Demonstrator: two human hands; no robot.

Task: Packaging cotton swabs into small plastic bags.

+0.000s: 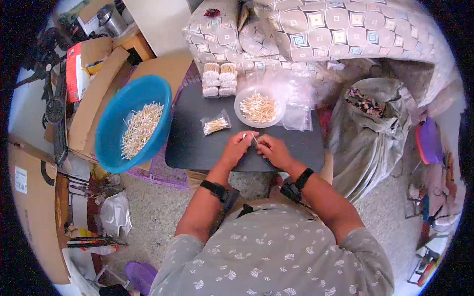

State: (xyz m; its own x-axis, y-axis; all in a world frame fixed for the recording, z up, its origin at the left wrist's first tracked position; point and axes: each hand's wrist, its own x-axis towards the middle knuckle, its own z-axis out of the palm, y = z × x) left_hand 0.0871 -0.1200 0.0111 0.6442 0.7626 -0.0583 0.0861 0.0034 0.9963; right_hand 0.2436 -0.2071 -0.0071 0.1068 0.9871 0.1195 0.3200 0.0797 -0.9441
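Note:
Both hands meet over the near edge of a black table (197,149). My left hand (237,149) is closed, and a white cotton swab tip (244,135) pokes out at its fingers. Closed in a pinch, my right hand (274,151) grips a cotton swab (255,139) that slants up between the two hands. Just beyond them stands a translucent bowl (239,118) of loose cotton swabs (257,107). To its left lies a small clear bag of cotton swabs (215,125). Behind that, several bundles of cotton swabs (219,79) sit stacked.
A large blue basin (105,133) heaped with cotton swabs leans left of the table. Clear plastic bags (297,118) lie at the table's far right. A grey cloth sack (365,143) stands on the right, a patterned covered sofa (335,34) behind. Cardboard (37,197) crowds the left.

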